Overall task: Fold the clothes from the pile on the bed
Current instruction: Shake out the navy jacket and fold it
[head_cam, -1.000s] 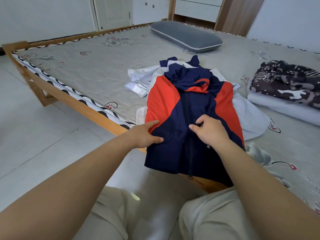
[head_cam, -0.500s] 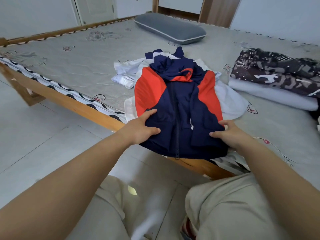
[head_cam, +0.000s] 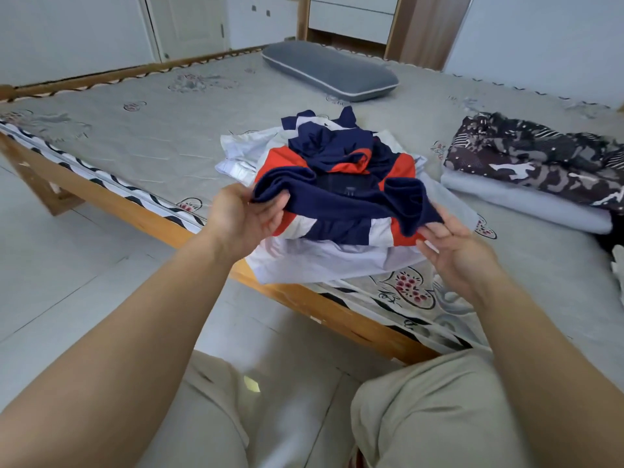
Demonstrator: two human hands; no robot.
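Bed (head_cam: 141, 136): jacket (head_cam: 337, 211) folded crosswise, seemingly.

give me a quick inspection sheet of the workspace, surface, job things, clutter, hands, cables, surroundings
surface: patterned grey mattress on a wooden bed frame.
job's things: navy, red and white jacket, its lower edge lifted and turned up toward the collar, lying on white clothes at the near edge.
clutter: grey pillow at the far side; dark camouflage-print cloth on a pale folded layer to the right.
hands: left hand and right hand each hold the jacket's turned-up edge.
cables: nothing seen.
surroundings: pale tiled floor, white door, wooden drawer unit.
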